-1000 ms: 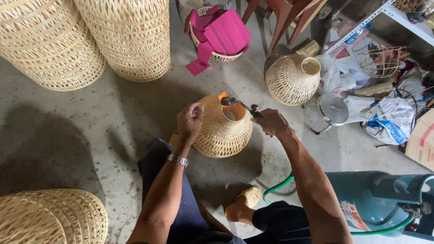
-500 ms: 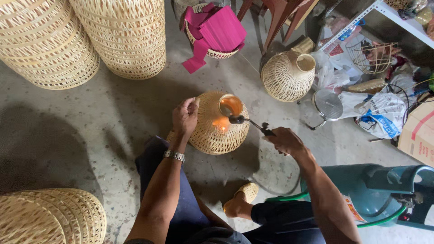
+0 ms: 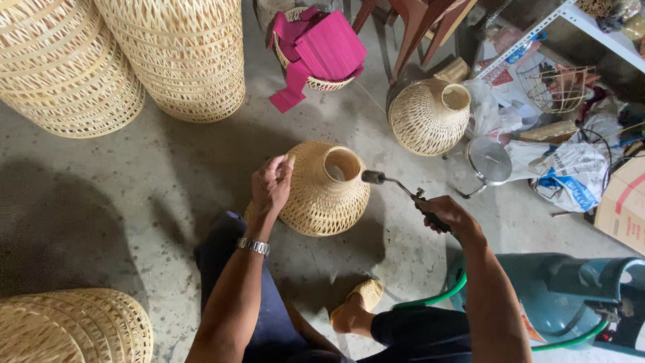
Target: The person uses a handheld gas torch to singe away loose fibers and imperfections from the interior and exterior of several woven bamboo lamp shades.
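Observation:
A woven bamboo lampshade (image 3: 316,191) lies tilted on the concrete floor, its round opening facing up and to the right. My left hand (image 3: 271,183), with a metal watch on the wrist, grips its left side. My right hand (image 3: 445,214) holds the handle of a gas torch (image 3: 396,184). The torch nozzle sits just right of the shade's opening, and no flame shows. A green hose (image 3: 443,296) runs from near my right arm to a teal gas cylinder (image 3: 571,296) at the lower right.
Tall woven shades (image 3: 181,54) stand stacked at the upper left, and another (image 3: 60,329) lies at the lower left. A second small shade (image 3: 426,114) rests at the upper right. A basket with pink cloth (image 3: 322,44), a shelf, bags and a cardboard box crowd the right.
The orange flame seen at the shade's opening is gone. My right hand has drawn the torch back to the right, out of the opening. The left hand still holds the shade.

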